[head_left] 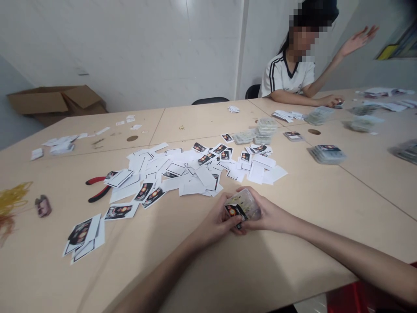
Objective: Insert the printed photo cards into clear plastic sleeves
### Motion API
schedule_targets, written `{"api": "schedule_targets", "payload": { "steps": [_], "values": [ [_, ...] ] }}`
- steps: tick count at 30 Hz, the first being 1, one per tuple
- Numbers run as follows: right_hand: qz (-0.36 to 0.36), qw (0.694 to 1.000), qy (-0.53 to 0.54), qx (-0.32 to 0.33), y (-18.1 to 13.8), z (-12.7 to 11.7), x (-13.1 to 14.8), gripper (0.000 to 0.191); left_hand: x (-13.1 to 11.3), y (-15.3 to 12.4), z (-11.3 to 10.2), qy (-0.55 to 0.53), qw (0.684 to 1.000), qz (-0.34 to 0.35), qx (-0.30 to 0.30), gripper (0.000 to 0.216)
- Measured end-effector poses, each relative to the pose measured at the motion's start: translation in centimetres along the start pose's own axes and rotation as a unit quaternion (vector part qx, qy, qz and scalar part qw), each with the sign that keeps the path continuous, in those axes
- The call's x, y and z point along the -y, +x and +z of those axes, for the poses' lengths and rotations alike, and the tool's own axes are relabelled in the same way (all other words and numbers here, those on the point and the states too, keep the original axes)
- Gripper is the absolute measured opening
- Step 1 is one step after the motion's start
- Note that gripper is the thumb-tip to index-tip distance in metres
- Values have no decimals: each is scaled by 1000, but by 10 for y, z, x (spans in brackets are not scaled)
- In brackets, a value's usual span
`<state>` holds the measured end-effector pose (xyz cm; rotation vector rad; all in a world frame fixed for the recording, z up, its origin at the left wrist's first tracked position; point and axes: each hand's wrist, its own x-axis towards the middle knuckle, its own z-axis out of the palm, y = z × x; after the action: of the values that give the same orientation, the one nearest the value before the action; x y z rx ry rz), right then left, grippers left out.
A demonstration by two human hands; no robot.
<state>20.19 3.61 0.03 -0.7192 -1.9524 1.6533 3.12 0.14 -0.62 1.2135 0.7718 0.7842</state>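
Between my two hands is a clear plastic box (245,203) with small items showing through its lid. A dark printed label (235,211) lies on the box's near left part. My left hand (224,221) wraps the left side, its thumb on the label. My right hand (260,213) grips the right side, with its thumb near the front edge. The fingers beneath the box are mostly hidden. Just beyond my hands, a wide heap of white paper slips and dark printed labels (195,174) spreads over the table.
Red-handled pliers (99,189) and yellow strings (14,195) lie to the left. Stacked clear boxes (265,130) and a labelled box stack (327,154) stand farther right. A co-worker (289,78) sits across the table (182,269), one hand raised. A cardboard box (55,102) is behind the far left edge.
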Motion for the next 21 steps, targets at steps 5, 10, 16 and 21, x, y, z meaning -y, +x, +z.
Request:
{"api": "schedule_targets", "payload": {
  "steps": [5, 10, 16, 21],
  "values": [
    [50, 986, -117, -107, -1, 5, -6, 79, 1, 1, 1, -38, 999, 14, -17, 34],
    [30, 988, -123, -85, -1, 2, -3, 75, 2, 1, 2, -34, 999, 14, -15, 34],
    [56, 967, -196, -154, -4, 10, -5, 80, 0, 1, 2, 22, 996, 52, -71, 33],
    [50, 973, -163, -153, -2, 13, -9, 76, 0, 2, 5, -14, 994, 73, -80, 30]
  ]
}}
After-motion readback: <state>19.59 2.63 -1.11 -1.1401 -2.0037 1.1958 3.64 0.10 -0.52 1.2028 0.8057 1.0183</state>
